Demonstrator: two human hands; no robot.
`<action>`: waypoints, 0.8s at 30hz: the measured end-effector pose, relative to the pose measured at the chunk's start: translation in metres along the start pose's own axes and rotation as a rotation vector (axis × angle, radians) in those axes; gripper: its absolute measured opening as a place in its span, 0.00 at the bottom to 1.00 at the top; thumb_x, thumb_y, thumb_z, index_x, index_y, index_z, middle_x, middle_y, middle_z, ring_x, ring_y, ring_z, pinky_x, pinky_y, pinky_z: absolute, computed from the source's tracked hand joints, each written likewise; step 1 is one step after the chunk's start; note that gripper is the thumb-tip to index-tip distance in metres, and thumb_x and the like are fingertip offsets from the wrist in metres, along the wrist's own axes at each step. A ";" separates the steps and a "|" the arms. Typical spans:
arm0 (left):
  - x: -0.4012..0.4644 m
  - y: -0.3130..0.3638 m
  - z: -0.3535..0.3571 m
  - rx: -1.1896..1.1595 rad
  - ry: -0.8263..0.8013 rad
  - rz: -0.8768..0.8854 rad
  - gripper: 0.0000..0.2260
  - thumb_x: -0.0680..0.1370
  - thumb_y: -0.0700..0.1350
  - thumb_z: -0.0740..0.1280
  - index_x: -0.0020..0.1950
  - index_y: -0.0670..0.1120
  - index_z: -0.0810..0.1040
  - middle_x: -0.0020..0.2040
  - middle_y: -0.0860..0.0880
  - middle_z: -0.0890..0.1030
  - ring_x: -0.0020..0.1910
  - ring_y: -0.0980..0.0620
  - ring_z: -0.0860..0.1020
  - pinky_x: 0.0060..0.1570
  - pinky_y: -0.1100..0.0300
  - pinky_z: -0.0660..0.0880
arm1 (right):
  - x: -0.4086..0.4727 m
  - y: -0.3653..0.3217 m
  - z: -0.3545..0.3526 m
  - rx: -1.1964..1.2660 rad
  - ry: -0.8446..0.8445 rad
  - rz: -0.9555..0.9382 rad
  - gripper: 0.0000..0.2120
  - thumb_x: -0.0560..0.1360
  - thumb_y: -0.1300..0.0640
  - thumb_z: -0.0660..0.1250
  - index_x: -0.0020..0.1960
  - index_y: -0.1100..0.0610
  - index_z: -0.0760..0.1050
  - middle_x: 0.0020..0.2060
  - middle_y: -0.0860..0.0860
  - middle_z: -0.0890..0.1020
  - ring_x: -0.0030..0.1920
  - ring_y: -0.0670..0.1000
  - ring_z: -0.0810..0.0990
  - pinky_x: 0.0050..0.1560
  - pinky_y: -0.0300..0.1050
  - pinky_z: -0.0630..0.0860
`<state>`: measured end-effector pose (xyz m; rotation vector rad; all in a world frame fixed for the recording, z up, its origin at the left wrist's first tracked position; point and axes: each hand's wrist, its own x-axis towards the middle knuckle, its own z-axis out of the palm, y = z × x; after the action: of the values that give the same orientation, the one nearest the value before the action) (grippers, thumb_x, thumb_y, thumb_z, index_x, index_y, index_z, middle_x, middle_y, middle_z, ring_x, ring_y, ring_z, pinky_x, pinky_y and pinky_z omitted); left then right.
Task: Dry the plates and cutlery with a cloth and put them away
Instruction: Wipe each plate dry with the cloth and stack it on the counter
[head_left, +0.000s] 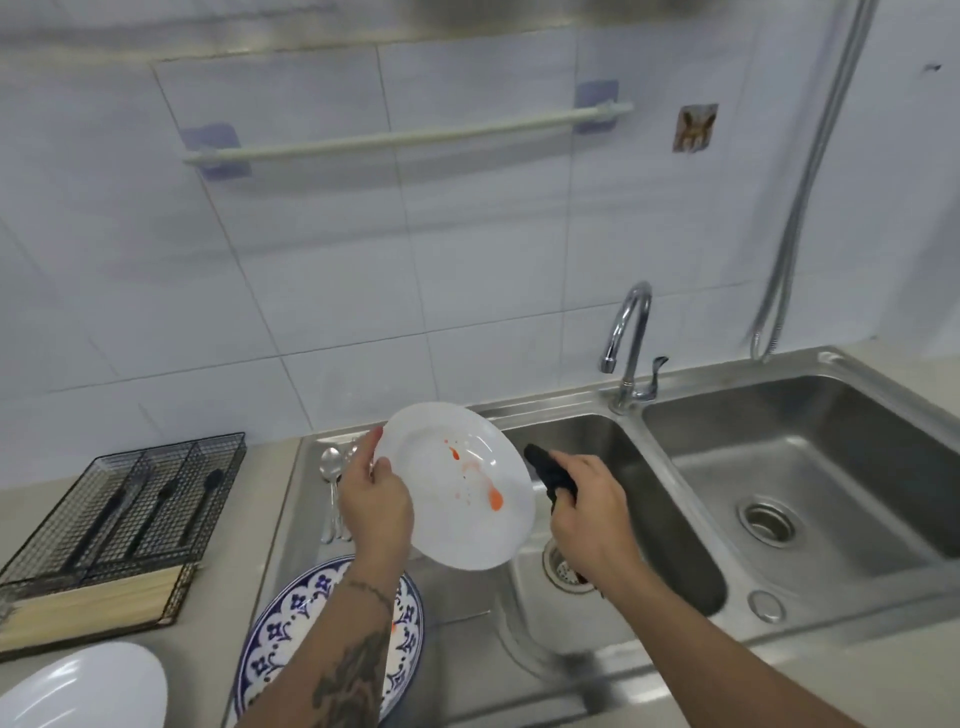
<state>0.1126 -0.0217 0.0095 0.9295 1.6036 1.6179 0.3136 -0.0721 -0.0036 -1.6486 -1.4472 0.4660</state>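
We tilt white plate (457, 488) by left hand (371, 501) at its left rim | right hand (587, 512) clutching dark cloth (550, 475) just right of plate, nearer its face

1. The left hand (375, 503) is raised with its thumb in front of the fingers, pinching a rim.
2. The right hand (587, 506) is fisted, fingers curled under the thumb, clenching something dark.
3. Both forearms are bare.
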 end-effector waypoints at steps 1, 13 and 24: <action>-0.003 -0.001 0.008 0.022 -0.012 0.009 0.19 0.83 0.38 0.57 0.66 0.54 0.79 0.61 0.52 0.78 0.61 0.47 0.76 0.63 0.50 0.75 | 0.000 0.004 -0.002 0.005 0.004 0.024 0.22 0.73 0.68 0.60 0.63 0.52 0.76 0.53 0.45 0.76 0.54 0.46 0.74 0.57 0.41 0.73; -0.033 -0.002 0.076 0.237 -0.199 0.272 0.20 0.82 0.34 0.58 0.68 0.48 0.79 0.67 0.52 0.78 0.67 0.52 0.75 0.71 0.52 0.70 | 0.003 0.049 -0.024 0.051 0.053 0.172 0.21 0.73 0.69 0.61 0.60 0.53 0.78 0.50 0.46 0.76 0.51 0.47 0.76 0.55 0.40 0.72; -0.042 0.004 0.093 0.244 -0.272 0.300 0.20 0.82 0.34 0.57 0.67 0.50 0.79 0.67 0.54 0.78 0.67 0.53 0.75 0.70 0.51 0.71 | 0.012 0.065 -0.030 0.107 0.073 0.206 0.21 0.72 0.69 0.61 0.60 0.52 0.78 0.50 0.46 0.77 0.51 0.47 0.77 0.55 0.41 0.74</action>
<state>0.2138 -0.0089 0.0116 1.5106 1.5461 1.4266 0.3785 -0.0681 -0.0352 -1.7177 -1.1843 0.5819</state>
